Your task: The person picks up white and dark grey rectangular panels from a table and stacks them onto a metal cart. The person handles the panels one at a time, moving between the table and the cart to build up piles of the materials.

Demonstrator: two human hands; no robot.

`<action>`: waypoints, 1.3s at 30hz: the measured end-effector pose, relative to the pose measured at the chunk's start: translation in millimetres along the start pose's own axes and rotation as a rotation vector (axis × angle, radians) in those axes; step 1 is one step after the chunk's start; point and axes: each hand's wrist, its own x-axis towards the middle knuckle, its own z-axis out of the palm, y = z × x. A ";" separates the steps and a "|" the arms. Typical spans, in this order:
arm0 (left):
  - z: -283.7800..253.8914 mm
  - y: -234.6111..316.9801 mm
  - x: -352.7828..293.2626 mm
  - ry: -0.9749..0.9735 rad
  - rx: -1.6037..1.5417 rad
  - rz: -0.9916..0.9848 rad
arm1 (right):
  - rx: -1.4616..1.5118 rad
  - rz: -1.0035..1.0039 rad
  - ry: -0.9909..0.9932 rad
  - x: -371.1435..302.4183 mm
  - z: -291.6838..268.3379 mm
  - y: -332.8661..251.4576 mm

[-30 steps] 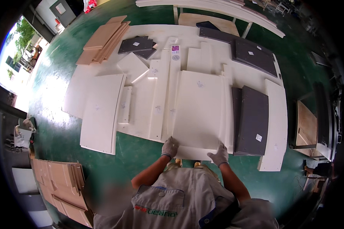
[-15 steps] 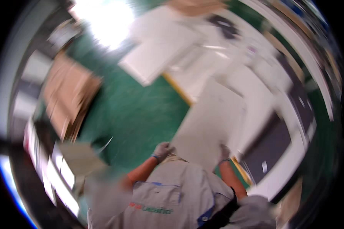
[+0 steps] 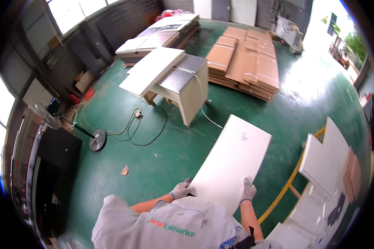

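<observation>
A long white rectangular panel (image 3: 233, 159) is held out in front of my body, tilted, its far end pointing away to the right. My left hand (image 3: 181, 189), in a pale knitted glove, grips the panel's left edge near its close end. On the opposite edge my right hand (image 3: 248, 191), gloved alike, is closed with the thumb lying on top of the white face. The fingers under the panel are hidden. A small dark mark shows near the panel's far end.
Ahead stands a work table (image 3: 189, 74) with a white panel (image 3: 153, 71) across it. Flattened brown cardboard (image 3: 247, 58) is stacked behind. Cables (image 3: 142, 137) and a standing fan (image 3: 97, 139) are on the green floor at left. A yellow-framed cart (image 3: 278, 198) with white panels stands at right.
My view has swung left, from the cart with panels toward the work table and cardboard stack. Both hands still hold the white panel, which has come round with me.
</observation>
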 end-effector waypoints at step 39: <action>-739.3 -136.7 519.6 1.145 -1.297 -0.121 | -0.896 -0.233 -0.661 3.0 992.2 -473.8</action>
